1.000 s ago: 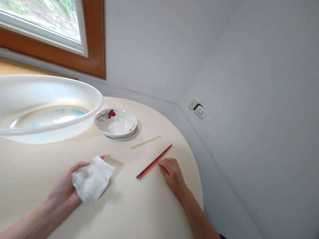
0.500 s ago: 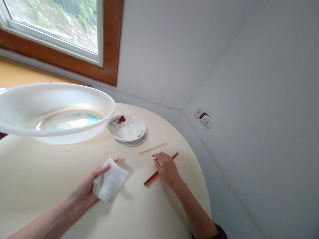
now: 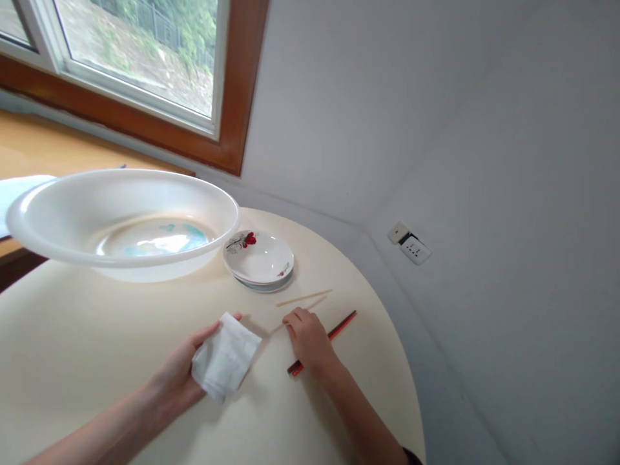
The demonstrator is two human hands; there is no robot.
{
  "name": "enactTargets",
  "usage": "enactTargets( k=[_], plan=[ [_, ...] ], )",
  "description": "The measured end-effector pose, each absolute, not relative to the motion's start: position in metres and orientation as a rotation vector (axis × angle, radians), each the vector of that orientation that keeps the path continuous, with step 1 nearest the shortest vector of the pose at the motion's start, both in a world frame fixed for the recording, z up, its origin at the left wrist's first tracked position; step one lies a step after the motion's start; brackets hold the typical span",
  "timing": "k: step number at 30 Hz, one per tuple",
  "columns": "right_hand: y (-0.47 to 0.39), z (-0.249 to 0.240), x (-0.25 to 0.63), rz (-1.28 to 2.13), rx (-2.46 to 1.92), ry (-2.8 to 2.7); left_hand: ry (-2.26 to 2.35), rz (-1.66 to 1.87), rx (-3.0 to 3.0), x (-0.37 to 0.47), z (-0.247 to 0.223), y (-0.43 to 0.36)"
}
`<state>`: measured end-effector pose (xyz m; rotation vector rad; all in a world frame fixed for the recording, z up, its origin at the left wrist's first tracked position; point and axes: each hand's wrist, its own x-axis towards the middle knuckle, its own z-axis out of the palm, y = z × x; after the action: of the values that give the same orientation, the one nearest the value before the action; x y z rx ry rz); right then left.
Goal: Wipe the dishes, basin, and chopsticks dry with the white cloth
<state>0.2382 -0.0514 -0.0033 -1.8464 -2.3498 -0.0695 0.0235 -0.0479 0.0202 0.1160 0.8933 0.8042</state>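
Note:
My left hand (image 3: pixel 186 365) is closed on a folded white cloth (image 3: pixel 227 356), with the thumb on its near edge. My right hand (image 3: pixel 309 337) pinches a light wooden chopstick (image 3: pixel 318 302) near its middle, low over the table; one end points toward the cloth. A second light wooden chopstick (image 3: pixel 304 298) lies just beyond those fingers. Beneath my right hand and wrist, a pair of dark and red chopsticks (image 3: pixel 345 323) rests on the table, its middle hidden.
Stacked white dishes, the top one a flowered bowl (image 3: pixel 264 258), stand behind the chopsticks. A large translucent basin (image 3: pixel 121 261) takes up the back left of the round cream table (image 3: pixel 271 426). A wall socket (image 3: pixel 415 249) and a window (image 3: pixel 145 58) lie beyond.
My right hand has moved slightly off the dark and red chopsticks and taken one light wooden chopstick, parting it from the other. The view has shifted a little; my left hand still holds the cloth.

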Motion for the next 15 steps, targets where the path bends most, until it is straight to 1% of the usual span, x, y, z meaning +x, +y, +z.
enactTargets(
  k=[7, 15],
  plan=[
    [-0.066, 0.007, 0.212, 0.054, -1.634, -2.525, 0.908, 0.783, 0.118, 0.024, 0.018, -0.048],
    [-0.062, 0.000, 0.201, -0.033, -1.546, -2.504, 0.912, 0.770, 0.145, 0.022, 0.011, -0.047]
  ],
)
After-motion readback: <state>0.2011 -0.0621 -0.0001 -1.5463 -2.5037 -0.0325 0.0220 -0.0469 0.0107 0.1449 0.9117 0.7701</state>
